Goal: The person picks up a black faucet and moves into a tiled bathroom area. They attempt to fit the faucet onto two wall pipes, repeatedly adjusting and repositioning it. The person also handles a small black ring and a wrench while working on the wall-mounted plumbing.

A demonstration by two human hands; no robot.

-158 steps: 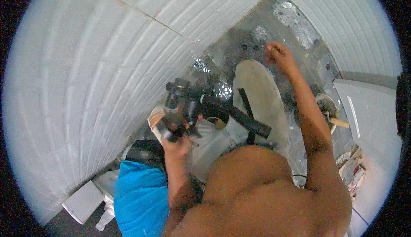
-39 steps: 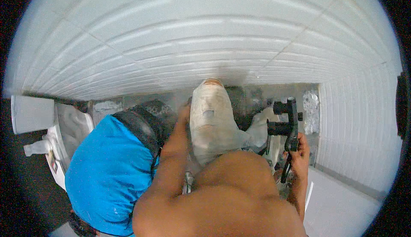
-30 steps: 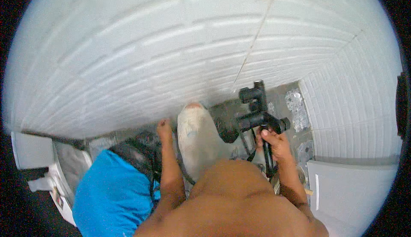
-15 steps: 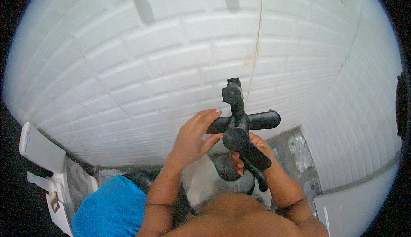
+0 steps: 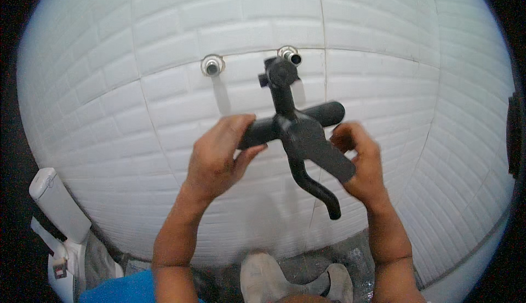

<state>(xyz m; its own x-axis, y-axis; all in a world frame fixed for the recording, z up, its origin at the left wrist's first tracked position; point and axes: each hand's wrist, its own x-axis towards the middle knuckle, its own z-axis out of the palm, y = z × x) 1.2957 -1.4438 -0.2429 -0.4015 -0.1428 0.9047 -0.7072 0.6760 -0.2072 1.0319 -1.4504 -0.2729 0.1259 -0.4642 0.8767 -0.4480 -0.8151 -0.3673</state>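
One black mixer tap [image 5: 298, 133] is held up against the white tiled wall [image 5: 383, 56], between both hands. The left hand [image 5: 219, 152] has its grip closed on the left end of the tap's horizontal body, thumb below and fingers wrapped over the top. The right hand [image 5: 361, 160] has its grip closed at the tap's right side, fingers [image 5: 342, 133] touching the body just beneath its right end, palm behind the flat lever. The tap body thus spans the gap between the two grips, with its middle exposed.

From that middle, one curved spout [image 5: 315, 185] drops downward and to the right, ending below the right hand's fingers. One upright arm of the tap rises from the body to a round connector [image 5: 279, 73], which sits just beside and slightly below the right wall outlet.

Two metal pipe outlets show in the wall: the left outlet [image 5: 212, 64], bare and apart from the tap, and the right outlet [image 5: 290, 56], close to the connector; whether they touch cannot be determined.

Below, one white toilet cistern [image 5: 57, 204] stands at the lower left, blue fabric [image 5: 120, 292] lies at the bottom edge, and two pale shoes [image 5: 263, 273] rest on the grey floor [image 5: 361, 259].
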